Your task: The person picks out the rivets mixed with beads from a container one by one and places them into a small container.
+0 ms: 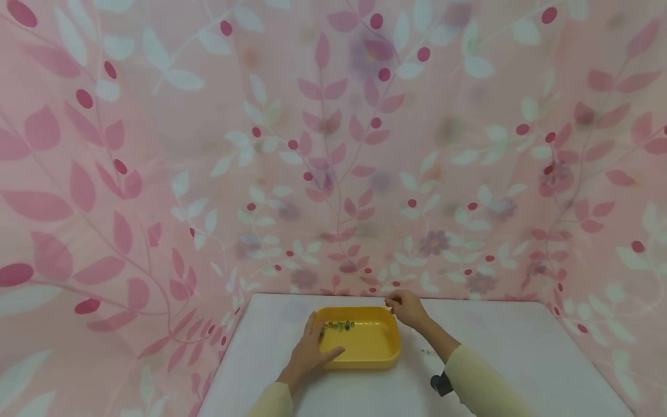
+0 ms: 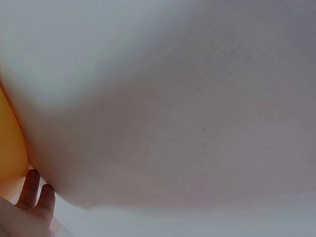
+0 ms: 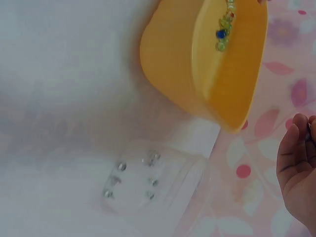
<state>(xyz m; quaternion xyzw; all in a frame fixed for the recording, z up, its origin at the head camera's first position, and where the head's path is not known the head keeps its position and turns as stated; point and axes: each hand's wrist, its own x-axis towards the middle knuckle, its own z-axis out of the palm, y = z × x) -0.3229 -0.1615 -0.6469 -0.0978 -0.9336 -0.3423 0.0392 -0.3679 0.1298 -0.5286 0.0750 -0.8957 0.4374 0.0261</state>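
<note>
A yellow plastic tub (image 1: 365, 364) stands on the white table. Green, blue and reddish glass marbles (image 1: 340, 326) lie in a row along its back left. My left hand (image 1: 308, 350) holds the tub's left side, thumb and a finger over the rim. In the left wrist view two fingertips (image 2: 32, 174) are against the outer wall. My right hand (image 1: 409, 310) is raised at the back right corner, its curled fingers pinching a small dark thing, mostly hidden by the fingertips. In the right wrist view, a clear container (image 3: 192, 173) with several shiny clear beads (image 3: 122, 166) lies beside the tub.
The white tabletop (image 1: 495, 353) ends at the back against a pink leaf-patterned curtain (image 1: 339, 174), which also hangs at both sides. A dark wrist device (image 1: 442, 384) shows beside the right sleeve.
</note>
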